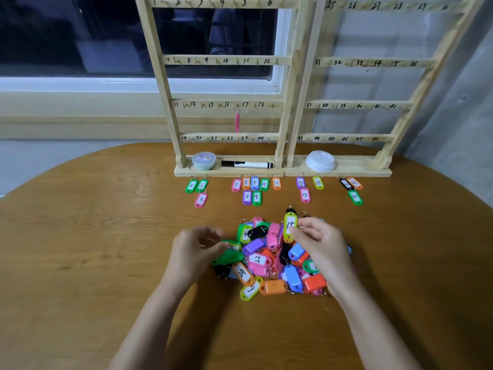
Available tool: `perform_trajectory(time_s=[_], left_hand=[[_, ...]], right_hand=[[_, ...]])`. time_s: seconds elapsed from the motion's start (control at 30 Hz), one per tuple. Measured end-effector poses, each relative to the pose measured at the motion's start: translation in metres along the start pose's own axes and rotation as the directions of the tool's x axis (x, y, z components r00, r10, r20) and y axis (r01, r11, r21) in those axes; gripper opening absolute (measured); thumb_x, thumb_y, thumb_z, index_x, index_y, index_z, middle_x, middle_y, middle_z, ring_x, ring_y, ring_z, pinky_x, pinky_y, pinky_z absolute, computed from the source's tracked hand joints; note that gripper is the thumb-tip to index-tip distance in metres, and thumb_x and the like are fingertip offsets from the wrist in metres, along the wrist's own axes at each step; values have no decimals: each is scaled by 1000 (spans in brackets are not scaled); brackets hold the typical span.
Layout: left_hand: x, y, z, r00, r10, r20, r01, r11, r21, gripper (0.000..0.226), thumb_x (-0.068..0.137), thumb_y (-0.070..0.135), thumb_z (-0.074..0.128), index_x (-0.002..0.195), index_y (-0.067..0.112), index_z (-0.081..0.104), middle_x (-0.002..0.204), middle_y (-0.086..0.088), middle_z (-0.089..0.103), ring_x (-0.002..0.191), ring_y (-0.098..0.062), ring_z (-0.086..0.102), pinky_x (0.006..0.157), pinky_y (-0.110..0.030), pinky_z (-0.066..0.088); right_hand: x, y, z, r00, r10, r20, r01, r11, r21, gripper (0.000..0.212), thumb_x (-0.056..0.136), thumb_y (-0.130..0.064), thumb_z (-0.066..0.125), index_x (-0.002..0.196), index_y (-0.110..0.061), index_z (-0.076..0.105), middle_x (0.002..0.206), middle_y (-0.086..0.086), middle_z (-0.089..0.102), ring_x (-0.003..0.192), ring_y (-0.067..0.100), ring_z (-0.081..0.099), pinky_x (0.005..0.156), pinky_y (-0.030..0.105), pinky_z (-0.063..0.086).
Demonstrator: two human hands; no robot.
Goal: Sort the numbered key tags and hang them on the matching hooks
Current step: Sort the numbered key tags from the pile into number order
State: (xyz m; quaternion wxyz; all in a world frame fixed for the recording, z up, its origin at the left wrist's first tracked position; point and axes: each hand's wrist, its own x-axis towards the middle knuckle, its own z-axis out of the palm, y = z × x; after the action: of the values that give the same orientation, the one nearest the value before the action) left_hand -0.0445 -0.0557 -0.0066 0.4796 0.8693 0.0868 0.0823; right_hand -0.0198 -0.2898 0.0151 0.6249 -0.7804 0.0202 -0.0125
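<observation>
Wood-grain counter carries a jumbled pile of coloured key tags at its centre. The right grip, at the pile's 3 o'clock, pinches a yellow tag marked 15 between thumb and fingertips, upright over the pile's 1 o'clock edge. The left grip, at the pile's 9 o'clock, is blurred, loosely curled and holds nothing, its fingertips near a green tag. At 12 o'clock from the pile a row of sorted tags lies face up along the foot of two wooden frames with numbered hooks, the left rack and the right rack. One pink tag hangs by the number 17 on the left rack. The left base tray holds a small lidded tub at its 9 o'clock end and a black marker lying towards 3 o'clock; the right base tray holds a stack of white lids
</observation>
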Motion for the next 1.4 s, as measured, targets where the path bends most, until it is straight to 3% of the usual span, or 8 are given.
perform_trajectory(time_s=[0.2, 0.5, 0.73, 0.83, 0.97, 1.17, 1.23, 1.4], left_hand=[[-7, -6, 3, 986, 63, 155, -88, 984, 157, 24, 66, 14, 86, 80, 27, 71, 75, 16, 69, 79, -2, 63, 64, -9, 43], [-6, -7, 4, 991, 124, 55, -132, 973, 191, 13, 73, 16, 82, 84, 20, 75, 71, 10, 69, 67, -4, 63, 60, -11, 45], [-1, -5, 7, 983, 174, -58, -163, 973, 163, 17, 78, 4, 75, 88, 17, 75, 74, 14, 69, 77, 4, 63, 62, -4, 42], [1, -1, 8, 987, 117, -110, -111, 992, 66, 17, 76, 5, 78, 83, 21, 74, 70, 14, 69, 70, 4, 65, 60, -8, 47], [5, 8, 14, 998, -18, -59, 9, 989, -146, 8, 78, 14, 78, 80, 18, 73, 71, 4, 73, 68, -10, 69, 62, -27, 56], [12, 27, 34, 999, 9, 36, -1, 979, -206, 5, 84, 14, 71, 80, 16, 71, 75, -2, 73, 71, -12, 69, 63, -20, 53], [17, 32, 41, 998, 18, 58, -5, 977, -214, 4, 85, 13, 71, 82, 15, 71, 75, -4, 74, 73, -15, 70, 66, -26, 54], [24, 43, 52, 996, 5, 90, 23, 950, -310, 2, 84, 12, 70, 83, 13, 71, 77, -7, 73, 69, -12, 66, 65, -25, 53]], right_hand=[[2, 5, 1, 1000, 19, 3, -19, 1000, -5, 12, 84, -17, 72, 93, -21, 65, 88, -7, 70, 74, -10, 63, 59, 6, 46], [4, 8, 2, 1000, 24, -1, -24, 1000, 0, 10, 84, -15, 71, 92, -19, 66, 86, -6, 70, 71, -9, 63, 58, 5, 45], [5, 9, -1, 1000, 11, 1, -11, 1000, -5, 12, 85, -16, 71, 90, -24, 63, 85, -10, 68, 72, -14, 61, 59, 4, 45], [7, 9, -3, 1000, 5, -3, -5, 1000, -11, 13, 85, -15, 71, 89, -24, 63, 85, -9, 69, 73, -13, 62, 60, 4, 45], [8, 12, -6, 1000, 9, -6, -9, 1000, 2, 13, 85, -17, 71, 90, -26, 63, 90, -7, 70, 81, -4, 65, 64, 5, 46], [19, 14, -20, 1000, 7, -27, -7, 1000, -9, 15, 87, -15, 69, 84, -29, 65, 85, -10, 71, 75, -3, 66, 64, 10, 49], [28, 14, -27, 999, -8, -41, 8, 1000, 1, 16, 87, -13, 68, 82, -27, 65, 85, -8, 71, 77, 0, 66, 65, 9, 47], [81, 30, -56, 982, -60, -180, 21, 977, -211, 6, 85, -15, 70, 86, -21, 70, 85, -4, 69, 86, 15, 67, 78, 29, 53]])
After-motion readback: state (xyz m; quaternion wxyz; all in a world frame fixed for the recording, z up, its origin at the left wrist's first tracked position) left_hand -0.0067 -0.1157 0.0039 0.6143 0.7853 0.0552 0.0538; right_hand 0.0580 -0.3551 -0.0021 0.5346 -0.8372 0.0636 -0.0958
